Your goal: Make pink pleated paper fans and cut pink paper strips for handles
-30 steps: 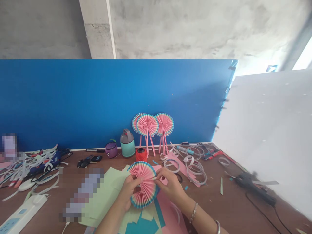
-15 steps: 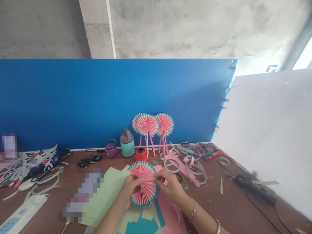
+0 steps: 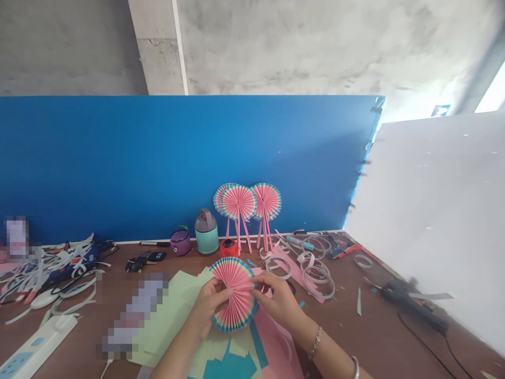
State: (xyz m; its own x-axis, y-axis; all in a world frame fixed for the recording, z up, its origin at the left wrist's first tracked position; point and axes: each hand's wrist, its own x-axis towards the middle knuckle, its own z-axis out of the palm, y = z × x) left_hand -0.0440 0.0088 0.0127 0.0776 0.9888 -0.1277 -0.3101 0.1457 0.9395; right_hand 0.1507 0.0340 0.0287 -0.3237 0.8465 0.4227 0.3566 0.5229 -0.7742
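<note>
A round pleated paper fan (image 3: 235, 295), pink with a blue-green rim, is held upright just above the table between both hands. My left hand (image 3: 207, 311) pinches its left side near the centre. My right hand (image 3: 276, 301) grips its right edge, fingers closed on the pleats. Beneath the hands lie sheets of pale green paper (image 3: 173, 310), pink paper (image 3: 276, 342) and teal paper scraps (image 3: 231, 366).
Finished paper fans on sticks (image 3: 248, 210) lean on the blue partition (image 3: 177, 158). Nearby stand a teal bottle (image 3: 205, 231), a purple pot (image 3: 180, 242) and a red spool (image 3: 229, 248). Tape rings (image 3: 315, 268) lie right, a glue gun (image 3: 410, 305) far right, a power strip (image 3: 35, 345) left.
The fan has shifted slightly up and to the right between my hands, and my fingers have readjusted their hold on it. Nothing else moved.
</note>
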